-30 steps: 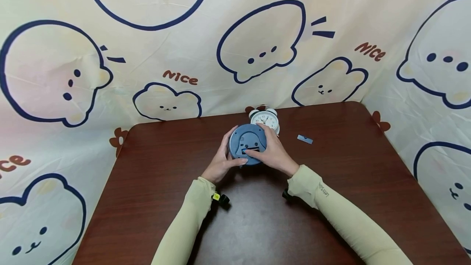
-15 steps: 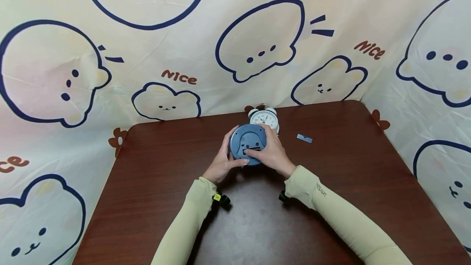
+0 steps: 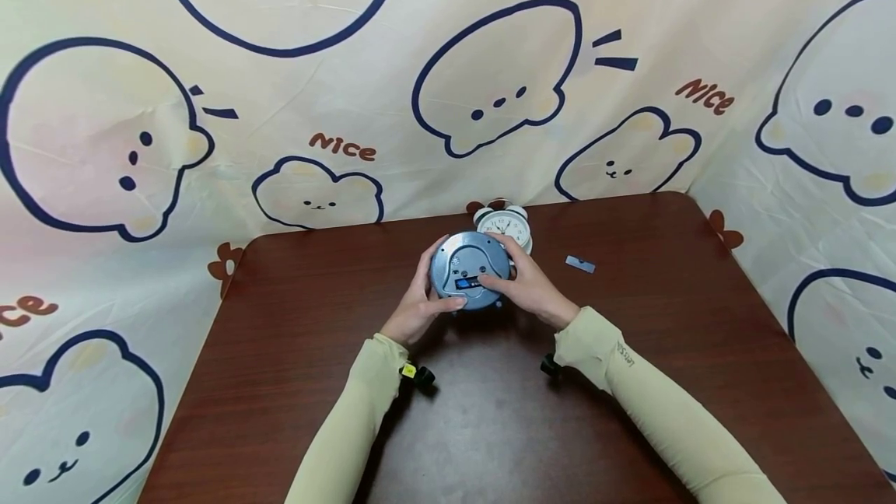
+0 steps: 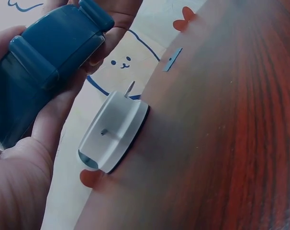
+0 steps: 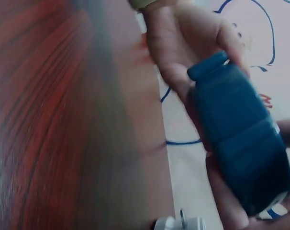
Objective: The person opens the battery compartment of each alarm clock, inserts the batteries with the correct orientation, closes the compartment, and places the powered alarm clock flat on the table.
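Observation:
A round blue clock [image 3: 470,251] is held up over the table, its back turned toward me and its dial hidden. The slot in its back, a battery compartment [image 3: 462,284], is uncovered, with something bright blue inside. My left hand [image 3: 417,303] grips the clock's left side, thumb along the lower edge. On the other side my right hand [image 3: 537,291] grips the rim, with its thumb at the slot's right end. In the left wrist view the clock's blue side [image 4: 54,48] shows two raised bars. The right wrist view shows its side [image 5: 240,124] between both hands.
Just behind the blue clock stands a white twin-bell alarm clock [image 3: 509,225], partly covered by it. To the right lies a small blue strip [image 3: 580,264], like a battery cover, on the brown table [image 3: 315,317]. A patterned cloth [image 3: 392,107] hangs behind the table.
The blue clock has tilted and risen slightly. My right thumb has drawn to the right across the slot, so more of the blue thing inside shows. The left hand keeps its grip.

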`<state>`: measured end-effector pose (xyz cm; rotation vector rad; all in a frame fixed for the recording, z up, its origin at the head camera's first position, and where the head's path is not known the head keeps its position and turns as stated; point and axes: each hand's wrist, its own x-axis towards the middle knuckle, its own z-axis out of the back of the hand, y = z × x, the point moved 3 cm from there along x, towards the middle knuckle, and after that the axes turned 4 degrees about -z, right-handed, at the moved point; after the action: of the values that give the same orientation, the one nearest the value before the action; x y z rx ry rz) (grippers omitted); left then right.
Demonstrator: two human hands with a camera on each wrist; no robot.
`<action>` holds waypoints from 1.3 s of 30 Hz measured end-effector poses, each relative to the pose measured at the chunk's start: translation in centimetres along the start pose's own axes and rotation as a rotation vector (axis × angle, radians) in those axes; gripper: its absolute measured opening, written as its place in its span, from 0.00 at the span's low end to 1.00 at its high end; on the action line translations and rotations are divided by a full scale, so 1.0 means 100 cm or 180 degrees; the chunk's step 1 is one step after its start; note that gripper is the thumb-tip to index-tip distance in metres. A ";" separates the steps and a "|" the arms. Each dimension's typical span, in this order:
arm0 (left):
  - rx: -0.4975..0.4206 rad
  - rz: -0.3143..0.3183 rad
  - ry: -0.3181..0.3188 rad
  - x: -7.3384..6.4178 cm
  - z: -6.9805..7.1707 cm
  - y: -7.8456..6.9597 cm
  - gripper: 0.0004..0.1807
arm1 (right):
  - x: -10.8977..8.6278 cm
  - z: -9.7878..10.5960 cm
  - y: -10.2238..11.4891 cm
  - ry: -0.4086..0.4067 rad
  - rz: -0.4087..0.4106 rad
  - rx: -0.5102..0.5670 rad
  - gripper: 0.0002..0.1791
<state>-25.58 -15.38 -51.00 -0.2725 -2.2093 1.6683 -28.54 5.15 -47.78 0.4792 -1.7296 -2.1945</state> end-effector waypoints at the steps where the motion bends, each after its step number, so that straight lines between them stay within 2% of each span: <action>1: -0.0002 0.0000 -0.0003 0.000 -0.001 0.000 0.58 | 0.000 0.000 0.000 -0.0034 -0.0028 0.0002 0.41; 11: 0.0230 0.0007 0.0011 0.003 -0.006 0.006 0.58 | -0.003 -0.001 -0.004 -0.0361 -0.0267 -0.0078 0.44; 20: 0.0241 0.0022 0.0123 0.005 -0.011 0.009 0.59 | -0.005 -0.005 -0.006 -0.0553 -0.0496 -0.0242 0.50; 29: 0.0264 -0.0001 0.0110 0.002 -0.010 0.011 0.59 | -0.002 -0.008 -0.010 -0.0627 -0.0554 -0.0333 0.51; 39: 0.0150 0.0058 0.0142 0.004 -0.009 0.014 0.60 | -0.002 -0.007 -0.009 -0.0607 -0.0565 -0.0397 0.51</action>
<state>-25.64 -14.09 -52.03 -0.3154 -2.1387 1.7047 -28.08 4.80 -48.78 0.4191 -1.6854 -2.5298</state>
